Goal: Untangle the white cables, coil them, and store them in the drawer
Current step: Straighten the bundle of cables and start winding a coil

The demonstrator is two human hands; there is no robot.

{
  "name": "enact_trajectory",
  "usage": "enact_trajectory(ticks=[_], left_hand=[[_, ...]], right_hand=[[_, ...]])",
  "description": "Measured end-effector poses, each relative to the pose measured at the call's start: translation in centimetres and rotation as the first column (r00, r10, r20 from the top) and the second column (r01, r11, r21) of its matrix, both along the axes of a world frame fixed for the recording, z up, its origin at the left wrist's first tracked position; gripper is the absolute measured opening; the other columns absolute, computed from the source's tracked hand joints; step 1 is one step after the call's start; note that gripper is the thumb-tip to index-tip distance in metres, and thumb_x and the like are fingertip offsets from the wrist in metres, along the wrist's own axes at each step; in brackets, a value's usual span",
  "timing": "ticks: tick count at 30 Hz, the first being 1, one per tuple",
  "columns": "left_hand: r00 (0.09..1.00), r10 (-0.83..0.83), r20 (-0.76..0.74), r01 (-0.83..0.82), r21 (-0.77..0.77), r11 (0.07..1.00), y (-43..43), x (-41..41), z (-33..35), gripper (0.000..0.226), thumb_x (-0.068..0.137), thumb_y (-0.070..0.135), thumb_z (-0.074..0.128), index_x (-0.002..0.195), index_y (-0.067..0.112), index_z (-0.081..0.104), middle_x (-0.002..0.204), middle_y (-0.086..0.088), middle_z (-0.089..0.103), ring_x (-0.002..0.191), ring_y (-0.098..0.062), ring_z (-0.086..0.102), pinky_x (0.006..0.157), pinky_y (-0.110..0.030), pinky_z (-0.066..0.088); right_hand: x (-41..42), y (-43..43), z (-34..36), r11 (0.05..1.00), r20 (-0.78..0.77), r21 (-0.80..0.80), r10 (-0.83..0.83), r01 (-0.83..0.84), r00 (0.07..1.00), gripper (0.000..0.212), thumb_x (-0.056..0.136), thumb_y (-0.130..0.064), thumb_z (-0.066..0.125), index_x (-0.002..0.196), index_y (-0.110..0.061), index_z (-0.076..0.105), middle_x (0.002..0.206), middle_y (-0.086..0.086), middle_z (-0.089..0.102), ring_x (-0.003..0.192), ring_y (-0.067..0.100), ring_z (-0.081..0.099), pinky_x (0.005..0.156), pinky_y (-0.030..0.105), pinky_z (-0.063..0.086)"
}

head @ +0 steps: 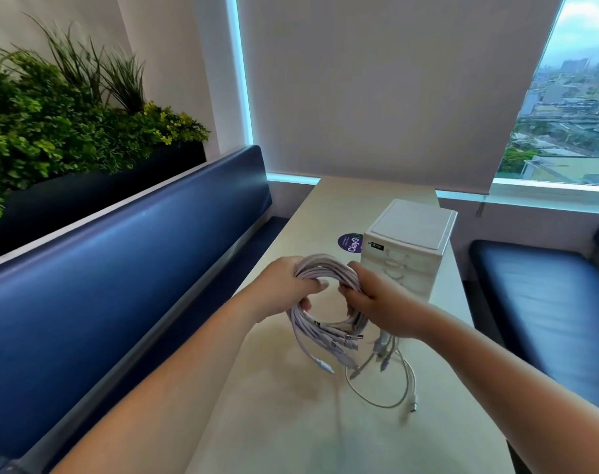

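We record a pale table bearing a white drawer unit toward its far end. Just in front of the unit, above the tabletop, we hold the coil of white cables, with left hand and right hand curled round opposite sides. Loose plug ends trail onto the table.

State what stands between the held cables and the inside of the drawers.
Only the shut drawer fronts. The left hand and right hand grip the white cables just before the drawer unit; nothing else intervenes.
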State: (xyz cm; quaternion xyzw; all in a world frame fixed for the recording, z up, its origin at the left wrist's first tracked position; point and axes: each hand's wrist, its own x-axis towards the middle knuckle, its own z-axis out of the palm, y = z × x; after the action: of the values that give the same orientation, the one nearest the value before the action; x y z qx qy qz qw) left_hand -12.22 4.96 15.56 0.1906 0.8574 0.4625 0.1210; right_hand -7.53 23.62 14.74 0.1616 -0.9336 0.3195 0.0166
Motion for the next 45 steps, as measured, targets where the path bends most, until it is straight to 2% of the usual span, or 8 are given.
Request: enact_trajectory(ticks=[3, 7, 12, 18, 23, 28, 35, 45], left_hand=[[0.993, -0.032, -0.110, 0.018, -0.122, 0.992, 0.2, 0.0, 0.3, 0.014, 0.091, 0.026, 0.067, 0.100, 0.016, 0.067, 0.084, -0.004, 0.068, 0.058, -0.013, 0.063, 0.055, -0.019, 0.051], [0.992, -0.058, -0.113, 0.042, -0.141, 0.989, 0.6, 0.1, -0.1, 0.020, 0.096, 0.032, 0.060, 0.110, 0.018, 0.066, 0.099, -0.005, 0.068, 0.072, -0.021, 0.065, 0.059, -0.032, 0.059], [0.984, -0.018, -0.180, -0.008, -0.142, 0.990, 0.6, 0.0, 0.1, 0.024, 0.099, 0.033, 0.054, 0.109, 0.014, 0.064, 0.095, -0.009, 0.066, 0.075, -0.024, 0.061, 0.058, -0.034, 0.055], [0.983, -0.006, -0.182, -0.022, -0.152, 0.988, -0.4, -0.3, 0.9, 0.028, 0.099, 0.035, 0.053, 0.107, 0.011, 0.064, 0.093, -0.011, 0.065, 0.067, -0.020, 0.056, 0.052, -0.030, 0.053], [0.987, -0.011, -0.162, -0.013, -0.146, 0.989, -1.1, -0.4, 1.4, 0.025, 0.099, 0.033, 0.053, 0.101, 0.011, 0.065, 0.080, -0.004, 0.058, 0.059, -0.014, 0.050, 0.046, -0.019, 0.045], [0.989, -0.006, -0.150, -0.013, -0.120, 0.993, -1.5, -0.5, 1.8, 0.019, 0.099, 0.029, 0.054, 0.092, 0.015, 0.064, 0.075, -0.001, 0.054, 0.056, -0.014, 0.049, 0.048, -0.021, 0.046], [0.987, -0.011, -0.161, 0.007, -0.029, 1.000, -1.8, 0.1, 2.7, 0.015, 0.099, 0.024, 0.056, 0.101, 0.016, 0.068, 0.060, 0.010, 0.049, 0.050, -0.009, 0.044, 0.051, -0.026, 0.048], [0.987, 0.034, -0.154, -0.032, 0.015, 0.999, -2.3, 0.2, 2.9, 0.015, 0.099, 0.023, 0.055, 0.106, 0.020, 0.068, 0.059, 0.012, 0.050, 0.053, -0.011, 0.044, 0.050, -0.023, 0.047]], right_hand=[[0.0, -0.1, 0.6, 0.990, 0.025, 0.120, 0.065, -0.067, 0.998, 0.007, 0.095, -0.020, 0.045, 0.089, -0.019, 0.042, 0.077, -0.004, 0.053, 0.072, 0.018, 0.052, 0.070, 0.036, 0.045], [-0.2, 0.0, 0.6, 0.994, 0.042, 0.085, 0.066, -0.070, 0.997, 0.008, 0.097, -0.022, 0.046, 0.095, -0.014, 0.046, 0.080, -0.001, 0.057, 0.076, 0.019, 0.057, 0.071, 0.034, 0.047], [-0.8, 0.5, 1.7, 0.994, 0.059, 0.049, 0.096, -0.099, 0.994, 0.030, 0.091, -0.042, 0.057, 0.109, -0.019, 0.050, 0.089, -0.004, 0.060, 0.083, 0.015, 0.059, 0.077, 0.034, 0.050], [-1.0, 2.0, 3.1, 0.997, 0.098, -0.020, 0.082, -0.081, 0.992, 0.040, 0.081, -0.052, 0.059, 0.103, -0.019, 0.056, 0.078, -0.004, 0.058, 0.065, 0.012, 0.055, 0.056, 0.025, 0.048], [-1.5, 3.4, 3.2, 0.994, 0.091, -0.010, 0.105, -0.105, 0.990, 0.026, 0.092, -0.043, 0.051, 0.081, -0.019, 0.054, 0.067, -0.003, 0.045, 0.058, 0.009, 0.043, 0.060, 0.027, 0.040], [-0.9, 4.2, 3.2, 0.961, 0.256, -0.243, 0.195, -0.132, 0.947, 0.033, 0.090, -0.041, 0.049, 0.100, -0.013, 0.063, 0.073, 0.000, 0.051, 0.069, 0.012, 0.050, 0.067, 0.024, 0.043], [-0.7, 5.1, 0.5, 0.986, 0.312, -0.106, 0.153, -0.126, 0.938, 0.006, 0.090, -0.011, 0.060, 0.089, -0.017, 0.061, 0.081, -0.008, 0.060, 0.078, 0.006, 0.055, 0.084, 0.027, 0.045], [0.4, 4.2, -2.5, 0.969, 0.133, -0.241, -0.011, 0.043, 0.991, 0.016, 0.088, -0.021, 0.065, 0.104, -0.020, 0.068, 0.102, -0.003, 0.067, 0.090, 0.007, 0.061, 0.081, 0.015, 0.045]])
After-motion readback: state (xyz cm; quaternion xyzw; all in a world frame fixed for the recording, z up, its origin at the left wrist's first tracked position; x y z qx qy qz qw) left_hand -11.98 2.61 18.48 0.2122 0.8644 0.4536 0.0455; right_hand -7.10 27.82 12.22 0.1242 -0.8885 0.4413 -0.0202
